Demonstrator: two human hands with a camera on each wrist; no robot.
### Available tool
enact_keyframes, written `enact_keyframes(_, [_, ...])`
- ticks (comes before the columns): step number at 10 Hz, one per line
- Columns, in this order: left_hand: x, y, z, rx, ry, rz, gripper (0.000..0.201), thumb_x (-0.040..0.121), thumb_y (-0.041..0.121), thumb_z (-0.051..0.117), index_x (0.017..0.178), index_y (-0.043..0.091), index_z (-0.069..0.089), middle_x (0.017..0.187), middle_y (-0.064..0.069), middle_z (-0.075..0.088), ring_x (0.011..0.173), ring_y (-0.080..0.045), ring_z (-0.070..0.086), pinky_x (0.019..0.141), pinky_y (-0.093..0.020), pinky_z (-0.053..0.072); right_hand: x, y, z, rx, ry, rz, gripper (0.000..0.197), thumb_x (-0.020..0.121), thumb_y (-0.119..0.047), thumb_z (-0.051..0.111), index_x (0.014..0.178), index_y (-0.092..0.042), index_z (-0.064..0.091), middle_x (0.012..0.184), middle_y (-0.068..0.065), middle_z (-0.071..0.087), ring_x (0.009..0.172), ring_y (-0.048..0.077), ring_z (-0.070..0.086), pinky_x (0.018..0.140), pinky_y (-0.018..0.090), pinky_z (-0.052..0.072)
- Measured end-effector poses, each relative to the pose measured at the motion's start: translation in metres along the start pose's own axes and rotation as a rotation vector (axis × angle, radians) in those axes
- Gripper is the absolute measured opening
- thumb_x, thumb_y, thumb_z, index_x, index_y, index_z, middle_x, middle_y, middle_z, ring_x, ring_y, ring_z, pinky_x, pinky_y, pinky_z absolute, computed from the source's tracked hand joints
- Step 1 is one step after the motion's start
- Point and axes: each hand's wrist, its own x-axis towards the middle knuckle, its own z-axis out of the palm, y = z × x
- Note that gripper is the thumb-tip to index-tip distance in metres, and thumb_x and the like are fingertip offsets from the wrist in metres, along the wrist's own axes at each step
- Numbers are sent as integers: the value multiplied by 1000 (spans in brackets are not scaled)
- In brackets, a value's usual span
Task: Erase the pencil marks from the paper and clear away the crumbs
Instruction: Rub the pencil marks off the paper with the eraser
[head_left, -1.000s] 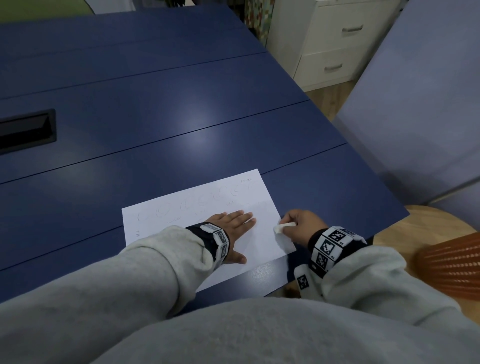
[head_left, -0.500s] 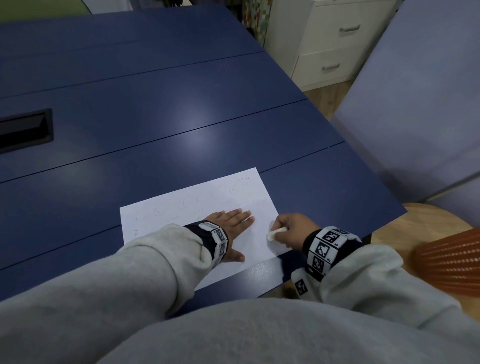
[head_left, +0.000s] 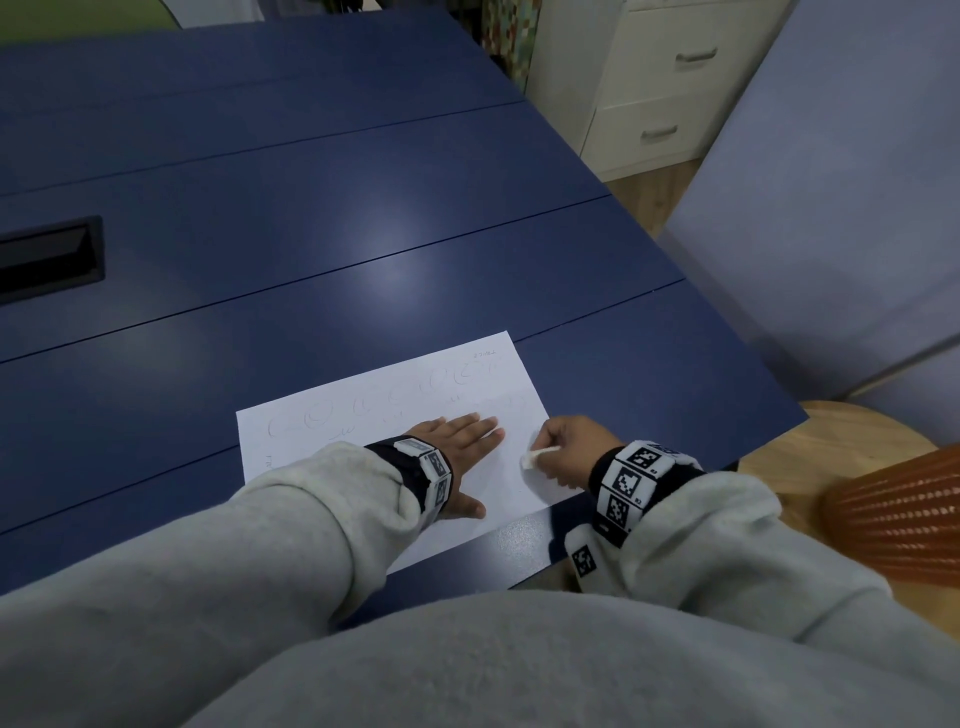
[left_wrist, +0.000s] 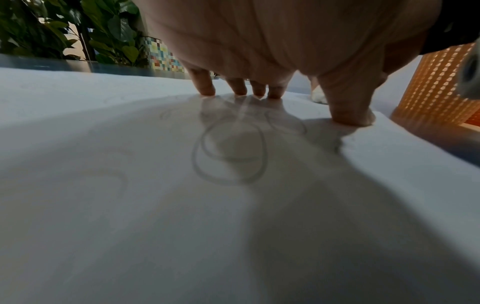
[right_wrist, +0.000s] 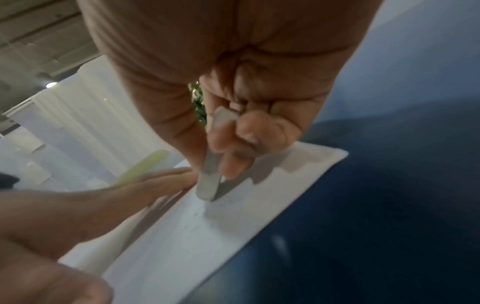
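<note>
Since a second ago your right hand (head_left: 563, 451) has carried the eraser (head_left: 537, 456) leftward, off the paper's right edge and onto the sheet, so its lower end now touches the paper (head_left: 332, 415) just right of your left hand (head_left: 457, 447). That looks like a working stroke rather than a reach: you are rubbing the right-hand part of the sheet. Your right fingers (right_wrist: 249, 131) are curled and pinching the eraser (right_wrist: 210, 164), which the right wrist view shows tilted with one corner on the paper, a few faint specks beside it that may be crumbs. Your left hand has hardly shifted; its fingers (left_wrist: 205, 82) lie straight and spread, pressing the sheet flat on the blue surface (head_left: 363, 234) and grasping nothing. Pencil loops (head_left: 311, 415) remain along the far edge, and another loop (left_wrist: 231, 148) sits under your left palm, so I judge erasing far from finished and the crumb clearing not yet begun
</note>
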Motion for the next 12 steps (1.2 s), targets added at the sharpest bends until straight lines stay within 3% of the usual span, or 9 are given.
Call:
enact_keyframes(1, [0, 0, -1, -7, -3, -1, 96, 89, 61, 49, 152, 26, -14, 159, 8, -19, 147, -13, -13, 118, -37, -1, 0, -2, -2, 3, 17, -4, 14, 82, -17, 67, 72, -19, 58, 63, 0, 58, 53, 14, 52, 54, 23, 45])
enact_keyframes(2, [0, 1, -1, -12, 2, -6, 95, 89, 60, 50, 152, 26, -13, 159, 8, -18, 147, -13, -12, 118, -37, -1, 5, 1, -5, 86, 164, 11, 16, 81, -15, 66, 69, -19, 56, 62, 2, 58, 51, 15, 51, 59, 29, 47])
enact_keyframes(3, [-1, 1, -1, -9, -7, -3, 96, 89, 61, 49, 152, 26, -14, 159, 7, -19, 147, -13, -13, 118, -37, -2, 1, 0, 3, 40, 6, 13, 14, 81, -15, 66, 72, -18, 56, 61, 2, 58, 50, 14, 50, 54, 25, 45])
enact_keyframes(5, [-1, 0, 0, -18, -4, 0, 95, 89, 61, 50, 152, 26, -13, 159, 7, -19, 147, -13, -13, 118, -37, -2, 6, 5, -8, 126, 149, 37, 18, 79, -17, 71, 68, -18, 57, 61, 2, 57, 49, 14, 48, 56, 28, 44])
enact_keyframes(6, [-1, 0, -1, -16, -5, 1, 95, 89, 61, 49, 152, 26, -13, 159, 7, -19, 147, -13, -13, 118, -37, -2, -1, 5, -8, 45, -1, 42, 17, 81, -17, 70, 70, -17, 56, 60, 1, 58, 52, 15, 50, 53, 24, 43])
enact_keyframes(8, [-1, 0, -1, -10, -3, -4, 95, 89, 61, 49, 152, 26, -13, 159, 8, -19, 147, -13, -13, 118, -36, -2, -1, 9, -12, 56, 38, 5, 20, 80, -15, 71, 69, -17, 56, 63, 1, 56, 55, 16, 51, 54, 24, 46])
enact_keyframes(9, [-2, 0, -2, -2, -8, -4, 95, 89, 62, 48, 152, 26, -14, 159, 8, -19, 147, -13, -13, 118, -36, -2, -9, 5, -7, -26, -107, -2, 21, 82, -13, 70, 67, -18, 55, 61, -2, 56, 51, 8, 50, 48, 17, 42])
enact_keyframes(11, [-2, 0, -2, 0, -9, -1, 95, 89, 62, 48, 152, 26, -14, 159, 7, -19, 147, -13, -13, 118, -36, -2, 1, 7, -8, 59, 104, -17, 22, 80, -15, 69, 65, -20, 54, 62, -3, 56, 59, 19, 52, 63, 38, 52])
enact_keyframes(12, [-2, 0, -3, 2, -16, 1, 95, 90, 62, 48, 152, 25, -14, 159, 7, -19, 147, -14, -13, 118, -36, -2, -5, 6, 3, -18, -6, -74, 21, 82, -15, 66, 67, -20, 52, 66, -1, 56, 58, 16, 52, 60, 32, 50])
